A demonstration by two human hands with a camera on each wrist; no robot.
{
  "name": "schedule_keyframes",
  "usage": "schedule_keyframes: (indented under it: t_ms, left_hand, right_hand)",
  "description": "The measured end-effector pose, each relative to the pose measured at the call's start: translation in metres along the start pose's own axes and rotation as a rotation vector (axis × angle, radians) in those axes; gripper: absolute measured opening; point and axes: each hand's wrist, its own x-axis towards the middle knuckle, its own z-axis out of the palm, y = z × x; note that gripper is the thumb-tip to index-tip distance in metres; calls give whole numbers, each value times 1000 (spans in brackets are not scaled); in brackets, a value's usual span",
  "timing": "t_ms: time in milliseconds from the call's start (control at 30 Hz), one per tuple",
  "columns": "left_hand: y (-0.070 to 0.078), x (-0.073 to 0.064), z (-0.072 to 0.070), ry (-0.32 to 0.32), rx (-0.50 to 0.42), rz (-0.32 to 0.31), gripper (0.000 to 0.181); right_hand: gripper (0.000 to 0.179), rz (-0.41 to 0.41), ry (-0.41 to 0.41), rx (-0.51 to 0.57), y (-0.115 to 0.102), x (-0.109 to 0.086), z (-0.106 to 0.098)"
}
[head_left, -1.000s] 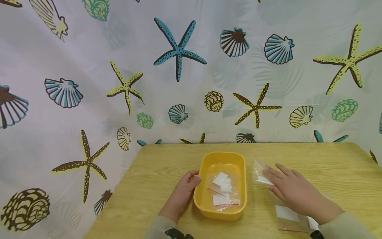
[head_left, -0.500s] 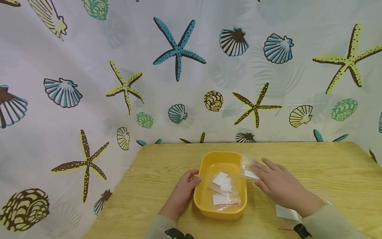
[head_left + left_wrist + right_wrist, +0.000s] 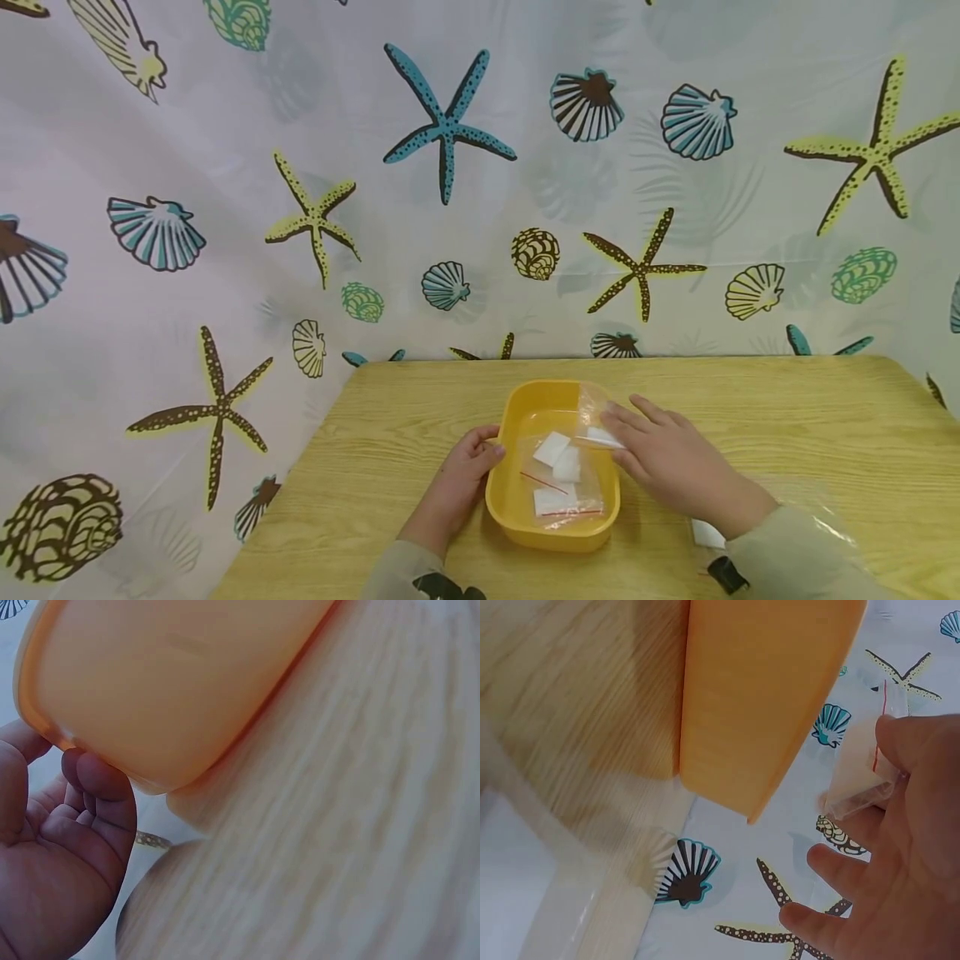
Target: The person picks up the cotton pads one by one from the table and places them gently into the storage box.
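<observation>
My left hand (image 3: pixel 459 483) grips the near-left side of a yellow, rounded-rectangular plastic container (image 3: pixel 551 537), the thumb at the rim and the fingers curled against it. The container sits upright on a pale, wood-grained tabletop (image 3: pixel 360 467).

My right hand (image 3: pixel 675 458) is clamped on a small clear plastic bag (image 3: pixel 600 435) with a flat white piece inside; thumb and forefinger pinch it while the other fingers reach out, spread apart. From the head view the bag overlaps the right rim of the container, partly over its inside. My right wrist view shows a red line along the bag and a gap between it and the container wall.

Inside the container lie overlapping clear bags with red strips (image 3: pixel 558 500), holding three visible white pieces; I cannot tell how many bags there are. To the right, on the tabletop and partly hidden beneath my right forearm, lies another clear bag with a white piece (image 3: pixel 708 535).

My sleeves (image 3: pixel 795 554) are light beige, and a black fitting (image 3: pixel 727 575) shows at my right wrist. Behind the tabletop hangs a whitish curtain (image 3: pixel 480 233) printed with starfish and shells in blue, yellow, green and brown.
</observation>
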Motion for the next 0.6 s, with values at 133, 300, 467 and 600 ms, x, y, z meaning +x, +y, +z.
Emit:
schedule_keyframes:
  t_ms: [133,300,467,600]
  left_hand:
    - [1,0,-1,2,11,5,47]
    - [0,0,-2,-1,17,19,47]
    - [-1,3,-2,-17,8,23,47]
    - [-2,4,-1,-25,-3,23,47]
  right_hand:
    - [50,-3,-9,29,-7,8,4]
    - [50,-11,-8,48,-15,21,10]
    - [50,-1,-34,48,-20,31,16]
    - [50,3,-53,50,-23,36,19]
